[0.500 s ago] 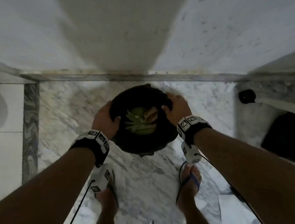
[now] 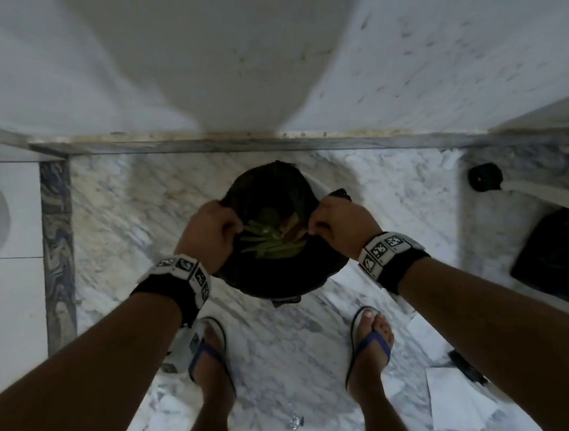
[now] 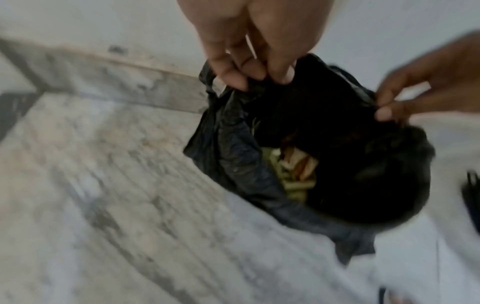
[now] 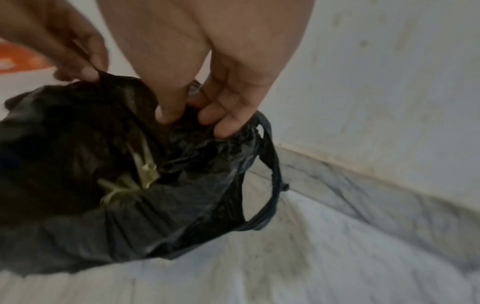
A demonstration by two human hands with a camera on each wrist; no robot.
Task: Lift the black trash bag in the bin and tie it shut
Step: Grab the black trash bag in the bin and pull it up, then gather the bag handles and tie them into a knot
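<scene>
The black trash bag [image 2: 266, 186] stands open on the marble floor by the wall, and the bin under it is hidden. Green and orange vegetable scraps [image 2: 268, 242] lie inside. My left hand [image 2: 232, 226] pinches the bag's left rim between thumb and fingers [image 3: 280, 76]. On the opposite side, my right hand [image 2: 313, 228] pinches the right rim, its fingertips [image 4: 223, 129] bunching the plastic. In the right wrist view a handle loop [image 4: 275, 164] of the bag [image 4: 182, 195] hangs free. In the left wrist view the bag [image 3: 363, 164] sags between the two hands.
My feet in blue flip-flops [image 2: 209, 356] [image 2: 370, 342] stand just behind the bag. A white wall [image 2: 228, 65] rises right behind it. A black object [image 2: 562, 256] and a small round black thing [image 2: 484, 177] lie to the right. Paper [image 2: 454, 400] lies on the floor.
Both hands have gone from cupping the rim's outer sides to pinching the bag's edges, which are drawn inward and up. The bag's mouth looks narrower.
</scene>
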